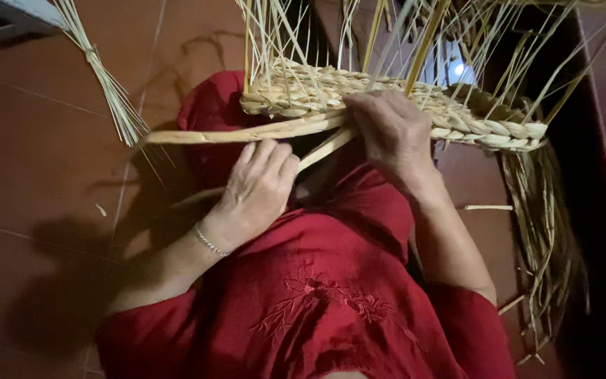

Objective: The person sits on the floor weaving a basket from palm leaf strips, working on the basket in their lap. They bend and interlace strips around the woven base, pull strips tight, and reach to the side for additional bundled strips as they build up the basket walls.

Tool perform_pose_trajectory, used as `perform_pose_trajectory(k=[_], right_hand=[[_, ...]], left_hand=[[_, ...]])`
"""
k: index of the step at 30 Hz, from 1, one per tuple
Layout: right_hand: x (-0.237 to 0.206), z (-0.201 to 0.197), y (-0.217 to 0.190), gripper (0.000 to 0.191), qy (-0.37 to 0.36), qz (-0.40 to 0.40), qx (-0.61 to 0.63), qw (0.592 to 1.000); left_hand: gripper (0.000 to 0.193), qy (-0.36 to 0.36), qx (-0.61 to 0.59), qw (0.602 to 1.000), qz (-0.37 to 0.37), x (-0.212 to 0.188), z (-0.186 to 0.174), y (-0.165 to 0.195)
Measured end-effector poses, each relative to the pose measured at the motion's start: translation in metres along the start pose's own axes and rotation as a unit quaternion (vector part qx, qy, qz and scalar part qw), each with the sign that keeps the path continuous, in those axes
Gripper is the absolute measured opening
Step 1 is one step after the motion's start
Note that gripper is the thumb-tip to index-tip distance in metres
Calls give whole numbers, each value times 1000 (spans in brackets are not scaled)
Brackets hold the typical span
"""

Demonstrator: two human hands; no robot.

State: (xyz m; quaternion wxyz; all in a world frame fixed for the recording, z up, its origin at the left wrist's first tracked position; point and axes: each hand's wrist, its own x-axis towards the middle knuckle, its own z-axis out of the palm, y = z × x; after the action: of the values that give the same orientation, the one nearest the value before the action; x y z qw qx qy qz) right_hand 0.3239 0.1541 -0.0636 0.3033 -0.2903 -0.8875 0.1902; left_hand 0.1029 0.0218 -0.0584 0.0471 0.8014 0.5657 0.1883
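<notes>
Straw weaving, a half-done flat braided band, sits over the lap with loose stalks poking up. Right hand is clamped down on its near edge. Left hand has fingers curled around a flat straw strand running out left. Red dress underneath, a tied straw bundle on the tiled floor.
</notes>
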Motion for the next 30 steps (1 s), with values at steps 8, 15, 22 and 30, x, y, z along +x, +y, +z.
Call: perform_pose_trajectory(k=[8, 15, 22, 30], right_hand=[[11, -6, -11, 22, -40, -39, -5, 998], [11, 0, -7, 16, -13, 73, 40, 996], [13, -7, -7, 19, -55, 131, 103, 984], [12, 4, 1, 10, -30, 97, 87, 991]], left_hand=[[11, 140, 78, 987, -22, 28, -45, -14], [11, 185, 11, 980, 75, 35, -17, -3], [14, 62, -153, 983, -85, 59, 53, -41], [20, 142, -698, 664, -228, 41, 41, -23]])
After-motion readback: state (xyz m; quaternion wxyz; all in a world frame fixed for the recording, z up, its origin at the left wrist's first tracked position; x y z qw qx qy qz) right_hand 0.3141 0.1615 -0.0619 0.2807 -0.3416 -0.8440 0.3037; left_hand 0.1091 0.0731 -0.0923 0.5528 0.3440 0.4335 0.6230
